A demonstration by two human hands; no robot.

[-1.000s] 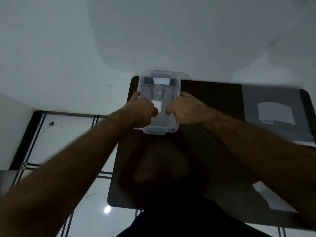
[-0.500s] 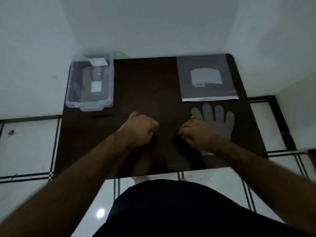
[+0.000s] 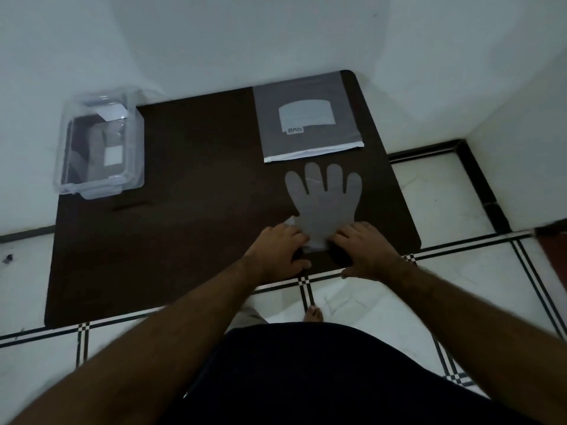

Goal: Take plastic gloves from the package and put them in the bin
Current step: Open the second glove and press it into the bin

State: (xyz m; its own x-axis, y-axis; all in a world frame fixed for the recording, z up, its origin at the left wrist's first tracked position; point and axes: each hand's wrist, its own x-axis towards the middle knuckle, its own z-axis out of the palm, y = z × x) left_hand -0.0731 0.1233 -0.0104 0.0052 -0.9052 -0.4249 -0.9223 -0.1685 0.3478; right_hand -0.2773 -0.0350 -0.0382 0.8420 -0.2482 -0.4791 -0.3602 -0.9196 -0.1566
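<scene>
A translucent plastic glove (image 3: 325, 200) lies flat on the dark table (image 3: 199, 185), fingers pointing away from me. My left hand (image 3: 276, 253) touches the left side of its cuff and my right hand (image 3: 366, 250) touches the right side, fingertips on the plastic. The grey glove package (image 3: 310, 118) lies flat just beyond the glove, at the table's far right. The clear plastic bin (image 3: 101, 145) stands at the far left corner with a glove and a white label visible inside.
White walls close in behind the table and on the right. Tiled floor with black-and-white borders shows around the table edges. My bare foot (image 3: 313, 314) is visible below the table's near edge.
Both hands left the bin, crossed the table to the right and now rest on the glove's cuff. The view swung right with them.
</scene>
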